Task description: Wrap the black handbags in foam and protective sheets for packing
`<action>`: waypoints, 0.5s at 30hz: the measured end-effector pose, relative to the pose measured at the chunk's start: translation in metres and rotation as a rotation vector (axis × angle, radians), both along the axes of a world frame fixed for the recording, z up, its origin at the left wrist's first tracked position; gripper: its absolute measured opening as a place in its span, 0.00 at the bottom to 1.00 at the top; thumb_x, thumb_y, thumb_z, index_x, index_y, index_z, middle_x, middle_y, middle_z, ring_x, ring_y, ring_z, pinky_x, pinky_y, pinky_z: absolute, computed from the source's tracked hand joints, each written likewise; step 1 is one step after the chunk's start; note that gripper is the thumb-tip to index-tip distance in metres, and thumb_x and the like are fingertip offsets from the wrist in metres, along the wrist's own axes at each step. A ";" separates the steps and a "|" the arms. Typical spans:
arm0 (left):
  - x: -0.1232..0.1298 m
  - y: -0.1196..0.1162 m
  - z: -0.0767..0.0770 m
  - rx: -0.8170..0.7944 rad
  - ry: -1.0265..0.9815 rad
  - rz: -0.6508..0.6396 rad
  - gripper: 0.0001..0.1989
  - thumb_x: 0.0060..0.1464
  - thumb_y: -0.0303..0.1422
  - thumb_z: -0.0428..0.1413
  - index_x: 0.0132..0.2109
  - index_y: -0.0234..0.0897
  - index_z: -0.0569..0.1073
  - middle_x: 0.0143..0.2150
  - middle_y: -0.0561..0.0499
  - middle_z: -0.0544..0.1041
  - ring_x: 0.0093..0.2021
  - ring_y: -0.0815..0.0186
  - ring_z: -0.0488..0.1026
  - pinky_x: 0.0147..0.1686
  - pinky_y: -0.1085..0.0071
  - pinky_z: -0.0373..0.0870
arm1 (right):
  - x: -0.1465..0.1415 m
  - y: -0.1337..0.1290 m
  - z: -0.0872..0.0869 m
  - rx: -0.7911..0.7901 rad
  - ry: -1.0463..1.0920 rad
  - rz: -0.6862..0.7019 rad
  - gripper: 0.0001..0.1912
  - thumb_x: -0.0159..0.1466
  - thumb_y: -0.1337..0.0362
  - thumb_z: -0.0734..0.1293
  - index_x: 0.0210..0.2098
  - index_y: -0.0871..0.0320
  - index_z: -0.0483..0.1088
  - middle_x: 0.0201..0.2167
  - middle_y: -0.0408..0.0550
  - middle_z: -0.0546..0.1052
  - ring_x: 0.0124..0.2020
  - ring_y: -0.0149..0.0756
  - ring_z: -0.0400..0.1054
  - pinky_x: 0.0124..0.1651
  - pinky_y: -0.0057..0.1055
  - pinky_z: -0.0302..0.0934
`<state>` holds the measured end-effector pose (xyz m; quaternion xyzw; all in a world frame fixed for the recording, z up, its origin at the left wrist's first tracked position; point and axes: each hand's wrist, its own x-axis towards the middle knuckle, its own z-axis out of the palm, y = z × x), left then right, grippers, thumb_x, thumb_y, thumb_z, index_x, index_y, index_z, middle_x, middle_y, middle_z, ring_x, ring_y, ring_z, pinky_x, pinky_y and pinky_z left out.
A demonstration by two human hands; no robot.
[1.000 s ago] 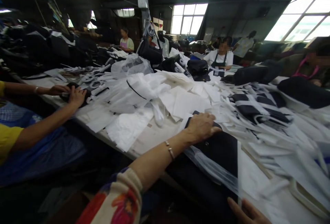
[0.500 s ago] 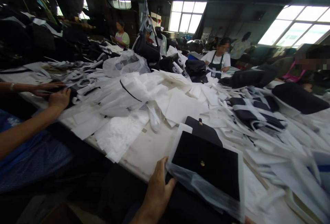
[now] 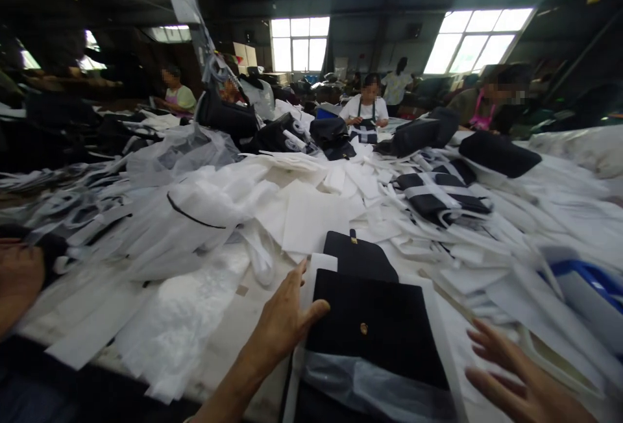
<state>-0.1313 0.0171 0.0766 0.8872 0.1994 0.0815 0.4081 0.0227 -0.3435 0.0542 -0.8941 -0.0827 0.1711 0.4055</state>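
Observation:
A black bag lies flat in front of me, its flap with a gold clasp folded out at the far end. Around its edges shows a white foam sheet, and a wrinkled clear plastic film crosses its near part. At the bag's left edge is my left hand, fingers stretched out and thumb apart; whether it touches the bag I cannot tell. Off the right edge hovers my right hand, fingers spread, holding nothing.
White foam sheets and plastic bags cover much of the table. At far left is a co-worker's hand. A strapped black bundle and a blue-edged object lie to the right. Other people work across the table.
My view has swung right. My left hand has released the bag's near left edge and opened, farther up that side. My right hand, barely visible before, is now in view at right.

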 end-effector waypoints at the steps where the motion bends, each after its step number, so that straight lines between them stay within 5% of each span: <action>1: 0.016 -0.002 -0.002 0.001 -0.024 -0.004 0.43 0.56 0.53 0.53 0.70 0.35 0.48 0.69 0.37 0.57 0.66 0.49 0.59 0.62 0.52 0.60 | 0.005 0.017 0.007 0.014 -0.047 -0.013 0.45 0.51 0.42 0.68 0.64 0.50 0.58 0.57 0.59 0.72 0.53 0.58 0.70 0.51 0.49 0.69; 4: 0.049 -0.010 -0.009 0.083 -0.069 0.007 0.40 0.55 0.49 0.56 0.69 0.40 0.52 0.70 0.41 0.53 0.69 0.50 0.51 0.64 0.51 0.55 | 0.011 0.078 0.009 0.037 -0.224 0.016 0.46 0.57 0.39 0.63 0.67 0.56 0.52 0.66 0.59 0.60 0.65 0.56 0.57 0.61 0.53 0.59; 7: 0.058 -0.013 -0.020 0.151 -0.090 0.006 0.30 0.55 0.45 0.57 0.61 0.39 0.63 0.61 0.42 0.65 0.62 0.52 0.62 0.60 0.53 0.61 | 0.011 0.116 -0.015 0.016 -0.394 -0.014 0.41 0.59 0.39 0.61 0.63 0.60 0.58 0.64 0.60 0.62 0.66 0.55 0.54 0.66 0.54 0.52; 11: 0.050 -0.012 -0.031 0.036 -0.108 -0.048 0.20 0.57 0.44 0.55 0.51 0.36 0.70 0.49 0.44 0.70 0.52 0.56 0.69 0.55 0.56 0.65 | 0.007 0.111 -0.042 -0.006 -0.506 0.040 0.37 0.63 0.40 0.59 0.61 0.61 0.60 0.58 0.61 0.68 0.61 0.56 0.62 0.62 0.54 0.57; 15: 0.025 -0.007 -0.026 -0.220 -0.235 0.066 0.24 0.62 0.46 0.47 0.60 0.39 0.62 0.60 0.42 0.65 0.55 0.58 0.67 0.53 0.61 0.66 | 0.004 0.108 -0.012 -0.121 -0.790 0.163 0.41 0.64 0.39 0.58 0.65 0.64 0.55 0.64 0.67 0.60 0.64 0.63 0.55 0.61 0.59 0.53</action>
